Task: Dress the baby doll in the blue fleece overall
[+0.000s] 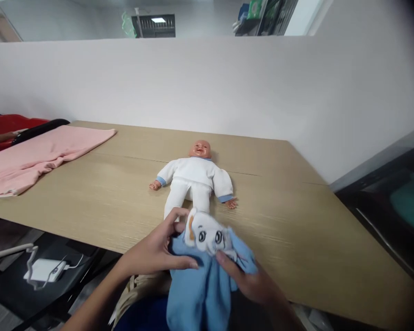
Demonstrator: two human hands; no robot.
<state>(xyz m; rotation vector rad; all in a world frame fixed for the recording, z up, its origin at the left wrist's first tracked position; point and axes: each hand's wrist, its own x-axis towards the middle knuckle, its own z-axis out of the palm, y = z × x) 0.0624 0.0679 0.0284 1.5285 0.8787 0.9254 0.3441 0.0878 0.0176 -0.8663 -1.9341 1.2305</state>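
Observation:
A baby doll point(194, 179) in a white suit with blue cuffs lies face up on the wooden table point(279, 216), head toward the wall. At the table's near edge, just below the doll's legs, both my hands grip a light blue garment point(202, 287) with a white cartoon animal face point(207, 234) on it. My left hand point(157, 250) pinches its left side, fingers closed on the cloth. My right hand point(246, 278) holds the right side, thumb on top. The garment's lower part hangs over the table edge toward my lap.
A pink cloth point(37, 154) lies spread at the table's left end. Another person's hand point(2, 136) shows at the far left by a red object point(10, 124). A dark chair point(31, 280) with a white device and cable stands below left. A white wall runs behind the table.

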